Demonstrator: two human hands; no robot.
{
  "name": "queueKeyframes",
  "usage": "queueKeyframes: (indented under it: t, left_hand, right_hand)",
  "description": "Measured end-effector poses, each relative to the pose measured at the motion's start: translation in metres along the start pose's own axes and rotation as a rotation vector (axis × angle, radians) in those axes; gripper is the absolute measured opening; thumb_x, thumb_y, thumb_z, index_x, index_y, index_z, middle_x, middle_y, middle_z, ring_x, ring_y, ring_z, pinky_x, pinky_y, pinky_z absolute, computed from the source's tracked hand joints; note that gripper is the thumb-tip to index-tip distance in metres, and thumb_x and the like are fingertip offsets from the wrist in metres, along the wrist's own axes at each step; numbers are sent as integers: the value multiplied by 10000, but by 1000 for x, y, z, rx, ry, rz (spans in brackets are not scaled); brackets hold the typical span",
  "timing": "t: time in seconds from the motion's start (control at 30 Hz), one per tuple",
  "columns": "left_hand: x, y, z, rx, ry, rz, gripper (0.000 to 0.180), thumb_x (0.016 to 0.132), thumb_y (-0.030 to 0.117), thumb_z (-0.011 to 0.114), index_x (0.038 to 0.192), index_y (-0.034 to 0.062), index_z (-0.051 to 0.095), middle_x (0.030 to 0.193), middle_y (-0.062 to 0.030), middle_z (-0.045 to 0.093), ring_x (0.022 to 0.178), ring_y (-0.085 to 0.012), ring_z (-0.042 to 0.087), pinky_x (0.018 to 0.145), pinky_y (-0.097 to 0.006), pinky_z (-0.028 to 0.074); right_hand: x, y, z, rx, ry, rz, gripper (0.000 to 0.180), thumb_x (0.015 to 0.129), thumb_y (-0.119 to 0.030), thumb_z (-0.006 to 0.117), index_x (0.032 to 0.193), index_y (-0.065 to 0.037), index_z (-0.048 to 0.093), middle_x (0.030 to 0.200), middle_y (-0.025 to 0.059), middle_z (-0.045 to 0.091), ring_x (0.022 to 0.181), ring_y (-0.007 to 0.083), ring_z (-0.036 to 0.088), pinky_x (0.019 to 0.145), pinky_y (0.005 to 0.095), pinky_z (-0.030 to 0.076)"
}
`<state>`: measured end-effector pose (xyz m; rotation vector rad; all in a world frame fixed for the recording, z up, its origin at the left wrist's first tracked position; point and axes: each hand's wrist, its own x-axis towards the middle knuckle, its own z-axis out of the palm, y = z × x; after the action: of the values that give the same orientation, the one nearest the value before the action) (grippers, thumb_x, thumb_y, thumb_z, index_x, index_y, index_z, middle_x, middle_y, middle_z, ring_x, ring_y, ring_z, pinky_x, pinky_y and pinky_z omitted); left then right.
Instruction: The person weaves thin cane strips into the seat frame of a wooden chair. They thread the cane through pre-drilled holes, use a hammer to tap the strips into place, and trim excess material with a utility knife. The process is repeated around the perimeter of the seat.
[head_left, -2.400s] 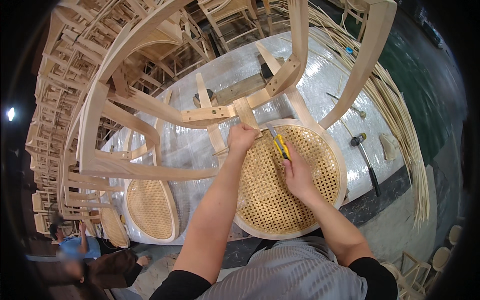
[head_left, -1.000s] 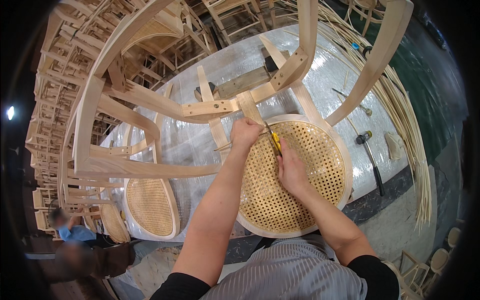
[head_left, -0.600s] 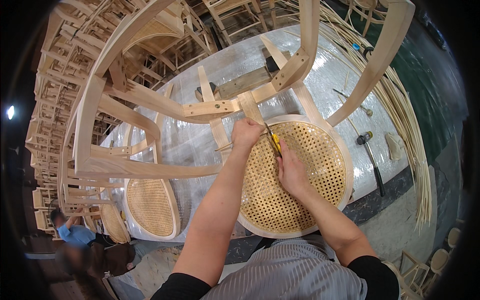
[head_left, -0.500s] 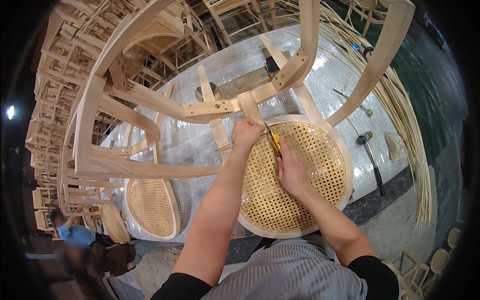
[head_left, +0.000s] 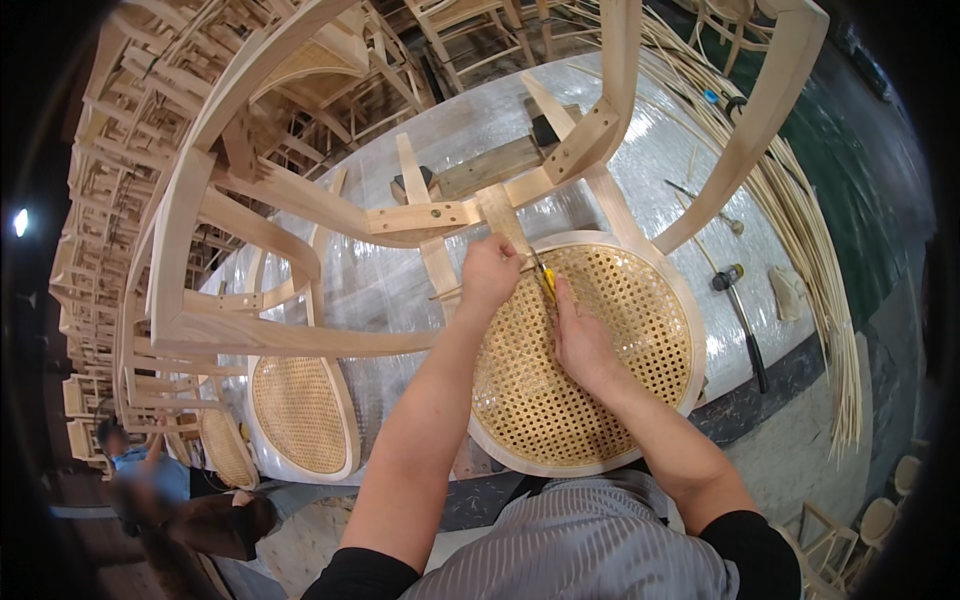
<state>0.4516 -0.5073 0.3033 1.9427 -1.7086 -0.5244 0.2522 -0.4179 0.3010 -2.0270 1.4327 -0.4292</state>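
In front of me lies a wooden chair with a round cane-webbed back panel (head_left: 640, 340) in a pale frame. My right hand (head_left: 583, 335), over the webbing, is closed round a yellow-handled tool (head_left: 547, 278) with a thin dark metal tip; its exact kind is unclear. The tip meets the panel's upper left rim. Beside it, my left hand (head_left: 490, 272) is closed in a pinch at that rim, on a thin cane strip (head_left: 446, 293) whose end sticks out to the left. What lies between the fingertips is mostly hidden.
Chair legs (head_left: 745, 130) rise close around my hands. On the plastic-covered table (head_left: 370, 290) are a black-handled hammer (head_left: 745, 320), a thin tool (head_left: 705, 203) and a cloth (head_left: 787, 293). Long cane strips (head_left: 825, 280) bundle along the right. Stacked chair frames and another person (head_left: 155, 475) are left.
My hands stay at the rim with only a slight shift of the right hand and tool. The round panel has moved a little to the left. The person at far left has moved.
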Motion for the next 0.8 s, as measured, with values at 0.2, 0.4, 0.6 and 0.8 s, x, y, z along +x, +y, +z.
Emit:
queueKeyframes:
  t: [0.2, 0.4, 0.6, 0.8]
  left_hand:
    - [-11, 36, -3, 118, -71, -110, 189, 898, 220, 791, 996, 94, 689, 1075, -193, 659, 1023, -385, 672, 896, -499, 547]
    - [-13, 38, -10, 93, -56, -175, 214, 908, 288, 782, 962, 98, 700, 1125, -178, 662, 1037, -385, 691, 883, -498, 553]
    - [-10, 35, -14, 121, -130, -201, 201, 931, 281, 762, 1006, 108, 694, 1167, -149, 672, 1084, -373, 687, 897, -512, 546]
    - [-10, 29, -15, 90, -107, -193, 215, 916, 271, 769, 960, 80, 682, 1070, -159, 688, 1030, -375, 691, 857, -502, 546]
  right_hand:
    - [-2, 2, 1, -65, 25, 9, 727, 994, -122, 551, 1641, 20, 250, 971, 303, 683, 782, 462, 693, 732, 554, 564]
    - [0, 3, 7, -11, 64, -23, 739, 979, -105, 566, 1636, 27, 256, 966, 300, 677, 781, 466, 687, 722, 561, 555]
    - [2, -5, 0, -29, 86, -50, 672, 1013, -68, 542, 1623, 37, 278, 1030, 342, 665, 823, 490, 675, 742, 577, 531]
    - [-7, -4, 5, 4, 67, -35, 710, 989, -75, 564, 1615, 71, 265, 897, 311, 661, 779, 491, 658, 721, 585, 524]
